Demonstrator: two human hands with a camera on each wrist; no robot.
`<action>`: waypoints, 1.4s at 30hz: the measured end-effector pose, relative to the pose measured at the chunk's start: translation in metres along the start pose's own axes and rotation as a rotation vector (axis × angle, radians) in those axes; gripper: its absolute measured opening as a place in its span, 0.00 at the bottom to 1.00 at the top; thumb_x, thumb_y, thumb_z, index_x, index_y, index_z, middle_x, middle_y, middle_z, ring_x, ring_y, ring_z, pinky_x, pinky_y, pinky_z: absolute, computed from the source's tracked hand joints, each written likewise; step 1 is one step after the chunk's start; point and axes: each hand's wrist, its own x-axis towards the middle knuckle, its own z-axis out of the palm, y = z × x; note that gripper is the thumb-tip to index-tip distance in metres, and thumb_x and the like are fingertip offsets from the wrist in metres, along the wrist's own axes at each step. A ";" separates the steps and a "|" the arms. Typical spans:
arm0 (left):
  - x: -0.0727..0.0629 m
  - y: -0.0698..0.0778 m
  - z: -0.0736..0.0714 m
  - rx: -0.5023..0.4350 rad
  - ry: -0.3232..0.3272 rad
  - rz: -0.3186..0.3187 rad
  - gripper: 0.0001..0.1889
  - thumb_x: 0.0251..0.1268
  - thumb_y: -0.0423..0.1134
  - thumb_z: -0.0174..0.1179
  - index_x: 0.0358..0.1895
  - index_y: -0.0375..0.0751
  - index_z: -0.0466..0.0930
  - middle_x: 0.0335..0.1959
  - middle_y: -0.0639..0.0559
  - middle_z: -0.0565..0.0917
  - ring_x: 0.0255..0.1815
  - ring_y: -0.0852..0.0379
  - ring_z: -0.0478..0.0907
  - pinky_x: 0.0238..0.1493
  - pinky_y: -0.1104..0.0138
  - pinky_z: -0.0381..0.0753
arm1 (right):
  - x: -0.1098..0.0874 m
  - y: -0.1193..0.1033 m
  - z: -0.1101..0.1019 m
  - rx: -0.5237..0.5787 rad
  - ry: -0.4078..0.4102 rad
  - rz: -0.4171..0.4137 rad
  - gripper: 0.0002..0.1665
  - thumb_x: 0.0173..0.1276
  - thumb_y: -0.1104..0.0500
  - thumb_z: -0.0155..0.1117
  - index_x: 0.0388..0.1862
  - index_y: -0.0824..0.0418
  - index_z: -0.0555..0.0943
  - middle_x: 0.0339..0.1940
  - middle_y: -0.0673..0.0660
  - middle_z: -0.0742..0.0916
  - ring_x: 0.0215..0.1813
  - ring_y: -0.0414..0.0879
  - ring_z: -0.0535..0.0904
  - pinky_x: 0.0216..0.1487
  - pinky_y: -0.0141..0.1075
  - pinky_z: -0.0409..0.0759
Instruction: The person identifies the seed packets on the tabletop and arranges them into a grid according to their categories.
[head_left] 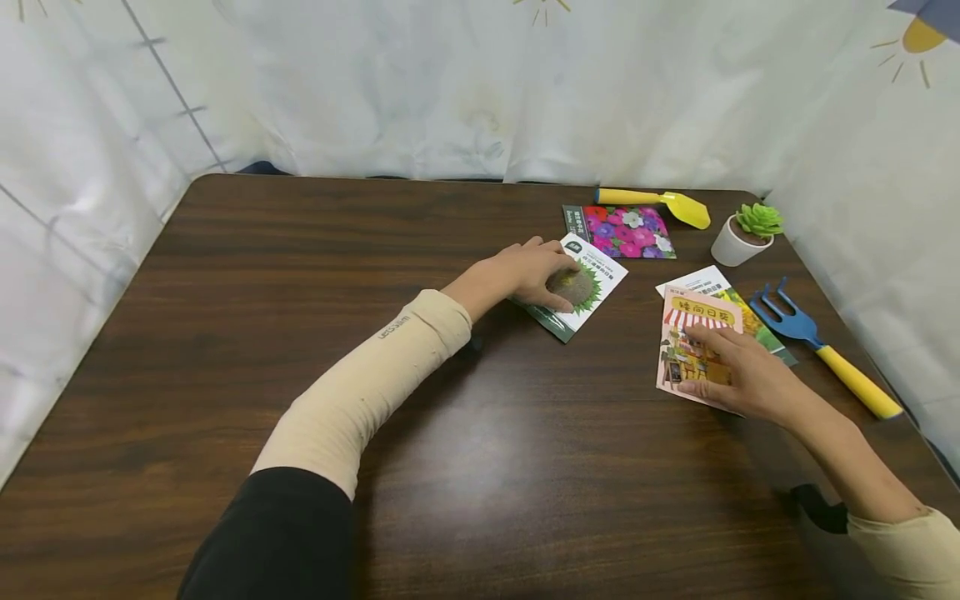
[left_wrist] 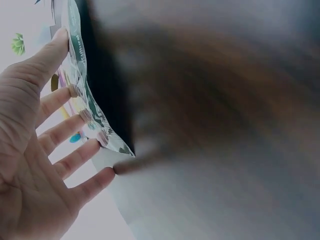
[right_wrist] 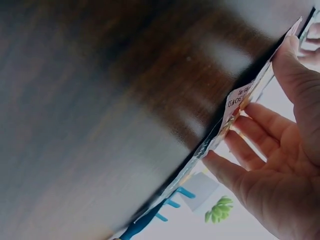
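My left hand (head_left: 528,273) rests on a white and green seed packet (head_left: 588,287) with a big round sunflower head printed on it. In the left wrist view the thumb lies at the packet's edge, and the spread fingertips (left_wrist: 90,145) touch its face. On the right, my right hand (head_left: 753,379) lies over a pink seed packet (head_left: 678,354) with a striped awning picture. Its thumb and nearly straight fingers touch the printed face in the right wrist view. This pink packet partly covers another white, yellow and green packet (head_left: 772,340).
Behind the left hand lies a packet with pink and purple flowers (head_left: 626,233), beside a yellow hand trowel (head_left: 686,208). A small potted succulent (head_left: 738,244) stands at the back right corner. A blue hand fork (head_left: 795,323) with yellow handle lies along the table's right edge.
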 end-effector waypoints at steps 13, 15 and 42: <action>-0.065 -0.025 0.017 -0.043 0.052 -0.099 0.40 0.67 0.69 0.58 0.79 0.61 0.61 0.76 0.52 0.64 0.73 0.48 0.60 0.68 0.49 0.67 | 0.000 -0.001 0.002 -0.026 -0.005 0.008 0.49 0.60 0.48 0.80 0.72 0.69 0.69 0.63 0.76 0.77 0.63 0.73 0.71 0.59 0.67 0.69; -0.074 -0.028 0.019 -0.046 0.064 -0.107 0.40 0.67 0.69 0.59 0.79 0.60 0.62 0.76 0.52 0.64 0.73 0.48 0.61 0.67 0.49 0.67 | -0.001 0.000 0.002 -0.032 0.000 0.009 0.49 0.60 0.48 0.80 0.71 0.69 0.69 0.63 0.76 0.77 0.64 0.73 0.71 0.58 0.68 0.69; -0.190 -0.063 0.046 -0.136 0.194 -0.254 0.40 0.66 0.63 0.64 0.77 0.53 0.65 0.75 0.44 0.67 0.73 0.38 0.62 0.65 0.38 0.67 | -0.001 0.001 0.002 -0.006 -0.037 0.029 0.50 0.60 0.49 0.79 0.74 0.68 0.67 0.64 0.78 0.75 0.64 0.74 0.69 0.58 0.69 0.68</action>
